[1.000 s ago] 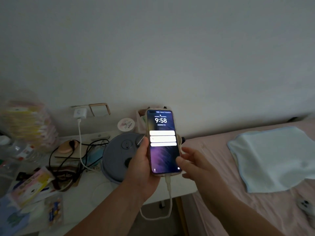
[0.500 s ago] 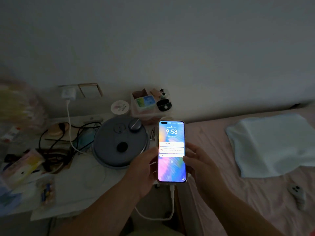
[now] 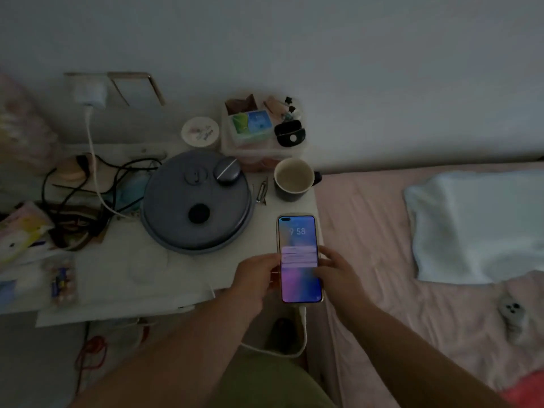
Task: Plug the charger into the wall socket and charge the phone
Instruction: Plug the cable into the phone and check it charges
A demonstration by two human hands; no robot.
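The phone (image 3: 298, 245) shows a lit lock screen reading 9:58 and sits low over the right front corner of the white bedside table (image 3: 188, 278). My left hand (image 3: 256, 278) grips its left edge and my right hand (image 3: 335, 272) grips its right edge. A white cable (image 3: 303, 334) is plugged into the phone's bottom and loops down to the left. The white charger (image 3: 89, 94) sits in the wall socket (image 3: 73, 81) at the upper left, and its cable (image 3: 92, 160) runs down onto the table.
On the table stand a round grey device (image 3: 176, 213), a dark mug (image 3: 294, 179), a clear organiser box (image 3: 253, 128), a round white lid (image 3: 200, 132) and tangled black cords (image 3: 76, 195). A pink bed (image 3: 382, 290) with a light blue towel (image 3: 477, 225) lies to the right.
The phone has come down and to the right, from in front of the wall to just above the table corner. My right hand has closed on its right edge. The view has tilted down.
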